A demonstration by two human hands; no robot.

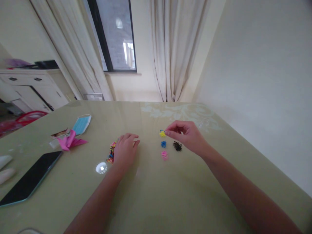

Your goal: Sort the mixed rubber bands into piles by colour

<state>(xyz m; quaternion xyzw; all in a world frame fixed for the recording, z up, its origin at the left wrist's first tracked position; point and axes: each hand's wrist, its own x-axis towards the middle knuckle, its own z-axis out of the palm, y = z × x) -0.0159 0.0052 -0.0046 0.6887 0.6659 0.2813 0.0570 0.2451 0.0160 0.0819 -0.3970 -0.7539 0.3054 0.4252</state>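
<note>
My right hand (pixel 185 135) at the yellow pile (pixel 162 133), my left hand (pixel 125 149) beside the mixed pile (pixel 111 152)

Near me, at the left of the glossy green table (pixel 156 201), a dark-screened phone (pixel 31 178) lay at a slant, with two pale rounded objects (pixel 6 175) at its left. A round clear piece (pixel 101 168) caught the light between the phone and my left arm.

A little farther, my left hand lay palm down, fingers loosely spread and open, partly covering the mixed pile of tiny coloured pieces. To its right, a pink pile (pixel 164 155) sat nearest, a black pile (pixel 177 146) beyond it to the right, and a blue pile (pixel 163 144) just left of the black. The yellow pile was farthest of the four. At its right edge my right hand hung with thumb and forefinger drawn close together; I could not tell whether they gripped a piece.

At the far left lay a folded bright pink item (pixel 70 141), a small printed card (pixel 60 133) and a blue face mask (pixel 82 124). Past the table stood a white cabinet (pixel 41 86), with pale curtains (pixel 175 45) on both sides of a dark-framed window (pixel 118 35).
</note>
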